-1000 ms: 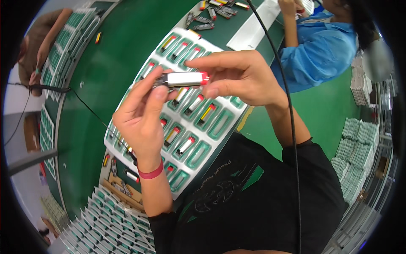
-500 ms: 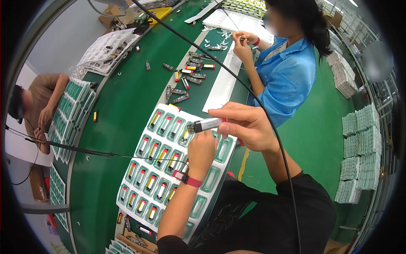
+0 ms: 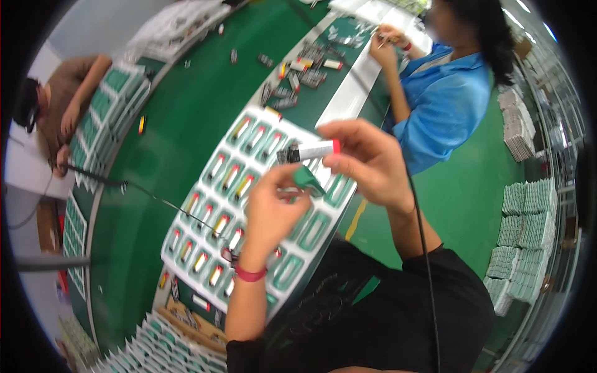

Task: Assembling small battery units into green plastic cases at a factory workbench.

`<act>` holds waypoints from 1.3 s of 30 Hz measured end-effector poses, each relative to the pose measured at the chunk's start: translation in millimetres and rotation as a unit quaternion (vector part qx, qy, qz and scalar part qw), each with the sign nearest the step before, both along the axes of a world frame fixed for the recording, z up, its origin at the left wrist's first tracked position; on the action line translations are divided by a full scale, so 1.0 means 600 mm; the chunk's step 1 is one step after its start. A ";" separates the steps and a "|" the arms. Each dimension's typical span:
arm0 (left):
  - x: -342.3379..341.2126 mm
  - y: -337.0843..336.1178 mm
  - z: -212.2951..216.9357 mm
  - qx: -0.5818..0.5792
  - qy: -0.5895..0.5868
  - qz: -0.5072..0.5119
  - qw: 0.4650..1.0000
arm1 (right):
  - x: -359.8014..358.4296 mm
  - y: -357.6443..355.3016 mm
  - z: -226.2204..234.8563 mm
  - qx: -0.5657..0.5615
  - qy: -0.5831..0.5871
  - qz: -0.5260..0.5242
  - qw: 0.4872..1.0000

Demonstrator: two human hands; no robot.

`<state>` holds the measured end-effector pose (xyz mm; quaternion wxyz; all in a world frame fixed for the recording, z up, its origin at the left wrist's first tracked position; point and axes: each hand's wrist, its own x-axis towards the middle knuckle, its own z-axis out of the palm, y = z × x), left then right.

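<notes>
Between the thumb and fingers of my right hand is a small battery-like stick, with a white wrap, a red end and a black-and-clear end. It is held level above the tray, pointing left. My left hand is bent just below it, blurred. A dark green piece shows at its fingertips; its kind is unclear. Under both hands lies a white tray with green pockets. Similar sticks with red ends and yellow or white wraps fill many pockets; pockets along the right side hold none.
Loose sticks lie beyond the tray. A co-worker in blue stands far right; another person sits left beside stacked trays. A black cable hangs in front of my right arm. Stacked trays stand right.
My left hand has moved down and left, away from the stick, and its fingers have loosened from a fist. The green piece now shows at them. My right hand still holds the stick.
</notes>
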<state>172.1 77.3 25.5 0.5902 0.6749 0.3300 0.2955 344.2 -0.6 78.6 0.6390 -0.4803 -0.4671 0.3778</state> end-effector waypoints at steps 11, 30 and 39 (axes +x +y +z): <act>-0.203 -0.063 0.018 -0.063 -0.219 0.173 0.958 | -0.125 0.049 -0.045 0.121 -0.284 0.102 0.946; -0.204 -0.089 -0.038 0.053 -0.251 0.290 0.922 | -0.206 0.048 -0.067 -0.053 -0.116 0.048 0.991; -0.217 -0.082 -0.002 -0.056 -0.116 0.185 0.974 | -0.184 0.060 -0.070 -0.172 -0.084 0.157 0.969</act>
